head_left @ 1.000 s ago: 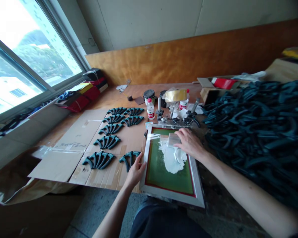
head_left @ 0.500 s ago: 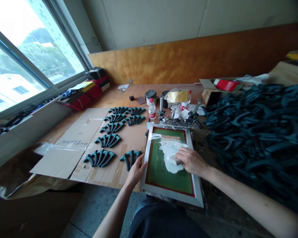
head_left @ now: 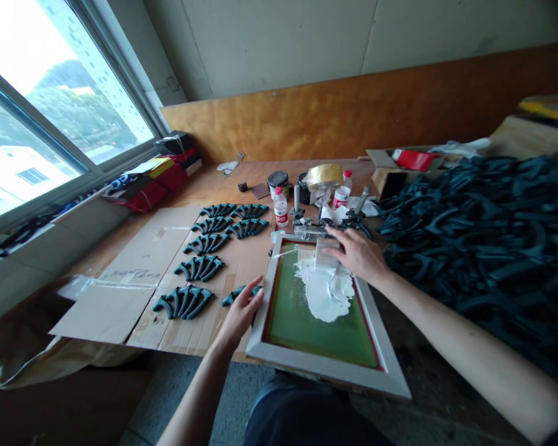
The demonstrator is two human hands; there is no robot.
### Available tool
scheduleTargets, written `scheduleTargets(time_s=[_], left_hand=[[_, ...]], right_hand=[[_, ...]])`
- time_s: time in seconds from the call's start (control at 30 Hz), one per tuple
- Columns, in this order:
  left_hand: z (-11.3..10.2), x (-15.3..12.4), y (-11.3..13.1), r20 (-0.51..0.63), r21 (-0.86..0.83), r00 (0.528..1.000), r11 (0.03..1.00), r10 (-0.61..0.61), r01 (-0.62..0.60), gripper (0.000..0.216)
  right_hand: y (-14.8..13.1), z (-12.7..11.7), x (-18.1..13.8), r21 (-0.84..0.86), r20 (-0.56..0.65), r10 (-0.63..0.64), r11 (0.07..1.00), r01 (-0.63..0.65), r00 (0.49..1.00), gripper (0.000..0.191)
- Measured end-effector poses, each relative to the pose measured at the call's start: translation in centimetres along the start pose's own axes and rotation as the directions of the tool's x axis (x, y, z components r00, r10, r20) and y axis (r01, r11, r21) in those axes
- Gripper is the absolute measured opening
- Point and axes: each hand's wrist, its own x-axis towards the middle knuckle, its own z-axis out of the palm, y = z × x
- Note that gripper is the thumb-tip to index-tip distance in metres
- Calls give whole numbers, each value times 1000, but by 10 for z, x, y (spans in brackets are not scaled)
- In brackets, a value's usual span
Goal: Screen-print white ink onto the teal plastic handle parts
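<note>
The silk-screen frame (head_left: 259, 328) has a green mesh (head_left: 302, 337) inside a pale metal border, its near edge tilted up. White ink (head_left: 330, 298) lies thick on the upper middle of the mesh. My right hand (head_left: 360, 253) is closed on a pale squeegee (head_left: 326, 255) at the far end of the ink. At the frame's left edge my left hand (head_left: 244, 310) grips the border between thumb and fingers. Just behind that hand, dark green curved plastic parts (head_left: 232, 296) lie on cardboard, partly hidden.
Rows of similar curved parts (head_left: 183, 301) lie on the cardboard sheet (head_left: 144, 310) at left. A large heap of them (head_left: 483, 248) fills the right. Beyond the frame are a metal hinge clamp (head_left: 314, 230), a red-capped bottle (head_left: 280, 207) and a can (head_left: 278, 181).
My right hand has pushed the squeegee away from me to the far end of the mesh. The frame's near edge has risen, with my left hand still at its left side.
</note>
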Motion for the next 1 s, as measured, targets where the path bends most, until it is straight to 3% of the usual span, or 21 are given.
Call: scheduleTargets(time_s=[0.1, 0.17, 0.23, 0.3, 0.37, 0.43, 0.47, 0.53, 0.57, 0.6, 0.63, 0.67, 0.73, 0.8, 0.87, 0.93, 1.0], left_hand=[[2, 0, 44, -19, -54, 983, 981, 184, -185, 59], [10, 10, 75, -46, -103, 939, 933, 341, -344, 55], [21, 25, 103, -53, -171, 889, 873, 454, -456, 54], [31, 38, 125, -37, -227, 871, 845, 490, -485, 57], [42, 44, 131, -97, -276, 864, 820, 495, -501, 58], [53, 38, 113, -201, -305, 872, 818, 446, -489, 57], [60, 30, 95, -188, -307, 907, 855, 376, -418, 59], [76, 10, 48, 4, -252, 994, 962, 106, -102, 66], [84, -1, 22, 192, -159, 976, 978, -102, 133, 72], [92, -11, -2, 271, -123, 930, 950, -247, 288, 74], [99, -20, -24, 290, -166, 910, 921, -296, 352, 72], [102, -25, -41, 287, -224, 899, 889, -331, 399, 69], [96, -27, -63, 186, -357, 922, 851, -339, 385, 57], [69, -18, -73, 25, -365, 940, 872, -340, 325, 49], [27, -4, -77, -160, -259, 935, 928, -316, 269, 44], [-17, 8, -84, -330, -75, 898, 956, -292, 283, 41], [-52, 17, -92, -453, 172, 850, 909, -269, 379, 43]], right_hand=[[39, -9, -7, 70, -150, 190, 981, -181, 970, 44], [58, 0, -26, 104, -79, 279, 957, -270, 957, 41], [60, 21, -54, 94, 80, 254, 961, -261, 964, 40], [47, 45, -82, 65, 212, 151, 984, -168, 966, 40], [27, 65, -104, 7, 284, 66, 997, -71, 957, 37], [5, 75, -116, -51, 332, 74, 997, -60, 940, 28], [-7, 75, -119, -65, 347, 117, 993, -101, 930, 25], [-34, 69, -123, -52, 324, 223, 974, -219, 919, 25], [-50, 65, -125, -13, 285, 245, 968, -252, 927, 25], [-66, 61, -126, 48, 238, 222, 970, -240, 946, 24], [-80, 57, -127, 126, 197, 151, 976, -178, 969, 22], [-91, 54, -128, 211, 173, 38, 975, -74, 984, 19], [-91, 51, -127, 351, 172, -168, 931, 99, 971, 15], [-53, 50, -125, 351, 203, -174, 932, 94, 963, 16], [16, 50, -124, 158, 240, 52, 983, -92, 969, 28], [93, 50, -128, -155, 316, 338, 940, -304, 887, 38], [156, 52, -138, -233, 354, 433, 899, -370, 829, 31]])
